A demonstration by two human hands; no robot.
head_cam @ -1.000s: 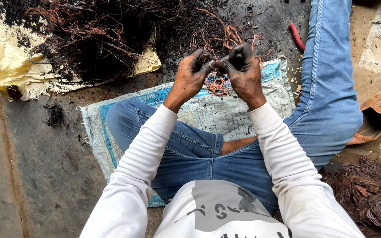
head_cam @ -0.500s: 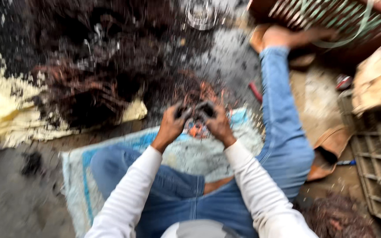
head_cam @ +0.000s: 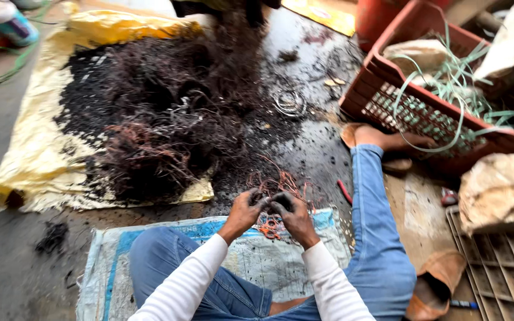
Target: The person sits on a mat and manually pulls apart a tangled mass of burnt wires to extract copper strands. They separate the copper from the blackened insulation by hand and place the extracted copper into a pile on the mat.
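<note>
Left hand (head_cam: 244,209) and right hand (head_cam: 292,215) touching, each grip clamped on tangle of copper wire (head_cam: 276,205), above blue-white sack (head_cam: 251,255). Dark wire pile (head_cam: 168,125) on yellow sheet (head_cam: 37,160) beyond sack. Red crate (head_cam: 423,113) right of sack.

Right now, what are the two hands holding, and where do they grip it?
Both the left hand and right hand pinch a small tangle of reddish copper wire between them at its near end; the exact finger placement is too small to tell.
</note>
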